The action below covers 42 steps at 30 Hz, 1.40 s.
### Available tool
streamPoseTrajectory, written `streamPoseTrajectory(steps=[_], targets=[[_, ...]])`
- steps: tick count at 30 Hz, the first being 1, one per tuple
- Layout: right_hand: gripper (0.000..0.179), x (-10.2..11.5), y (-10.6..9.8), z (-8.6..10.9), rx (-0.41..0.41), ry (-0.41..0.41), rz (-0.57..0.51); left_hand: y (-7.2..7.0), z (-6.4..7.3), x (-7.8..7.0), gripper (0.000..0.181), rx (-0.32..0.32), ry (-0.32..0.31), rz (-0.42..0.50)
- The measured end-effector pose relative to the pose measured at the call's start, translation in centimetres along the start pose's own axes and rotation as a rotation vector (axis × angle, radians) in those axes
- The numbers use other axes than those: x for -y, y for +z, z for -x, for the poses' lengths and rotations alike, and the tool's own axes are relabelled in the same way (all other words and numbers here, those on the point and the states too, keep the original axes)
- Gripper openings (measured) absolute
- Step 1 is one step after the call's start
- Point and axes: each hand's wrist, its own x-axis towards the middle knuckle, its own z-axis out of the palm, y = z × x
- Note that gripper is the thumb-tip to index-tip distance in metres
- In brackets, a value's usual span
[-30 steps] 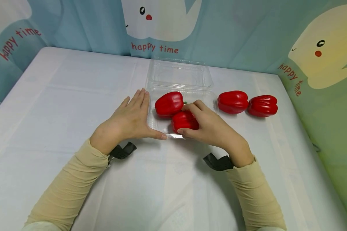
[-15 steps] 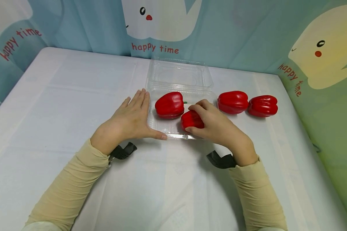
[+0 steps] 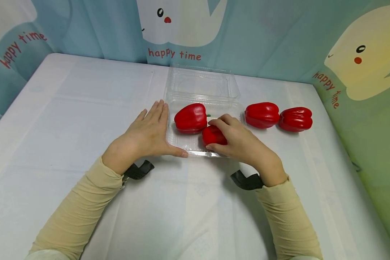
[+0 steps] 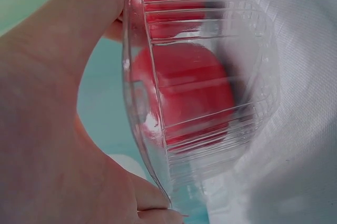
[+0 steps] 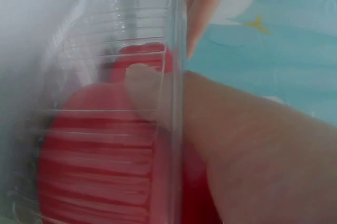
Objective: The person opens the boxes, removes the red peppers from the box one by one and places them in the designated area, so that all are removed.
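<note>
A clear hinged plastic container [image 3: 183,142] lies with its lid folded back on the white cloth. Inside it at the left is a red bell pepper [image 3: 191,118] with a green stem. My right hand [image 3: 238,139] grips a second red bell pepper [image 3: 212,136] in the front right part of the container, thumb in front and fingers behind. Through the clear wall in the right wrist view, the thumb [image 5: 145,84] presses on this pepper. My left hand [image 3: 146,135] rests with straight, spread fingers along the container's left side, its thumb at the front rim.
Two more red bell peppers, a nearer one [image 3: 262,115] and a farther one [image 3: 295,119], lie side by side right of the container. The clear lid [image 3: 201,82] reaches toward the back table edge, where a printed blue curtain [image 3: 100,29] hangs.
My right hand has shifted the gripped pepper slightly to the right, away from the left pepper, then a touch back left. The left hand has stayed in place.
</note>
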Motion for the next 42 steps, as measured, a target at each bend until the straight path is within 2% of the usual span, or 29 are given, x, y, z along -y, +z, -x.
streamPoseTrajectory(steps=[7, 16, 27, 42], targets=[[0.061, 0.1, -1.1, 0.8, -0.083, -0.035, -0.012, 0.0, 0.0, 0.0, 0.143, 0.001, 0.003, 0.000], [0.058, 0.0, -2.5, 1.7, -0.112, 0.003, -0.050, 0.0, -0.1, -0.1, 0.143, 0.006, 0.002, -0.001], [0.059, -0.3, -4.0, 3.0, -0.189, 0.038, -0.059, 0.0, 0.0, 0.1, 0.143, 0.006, 0.003, -0.009], [0.056, -1.3, -5.3, 4.3, -0.210, 0.100, -0.094, 0.0, 0.1, 0.1, 0.143, 0.003, 0.005, 0.001]])
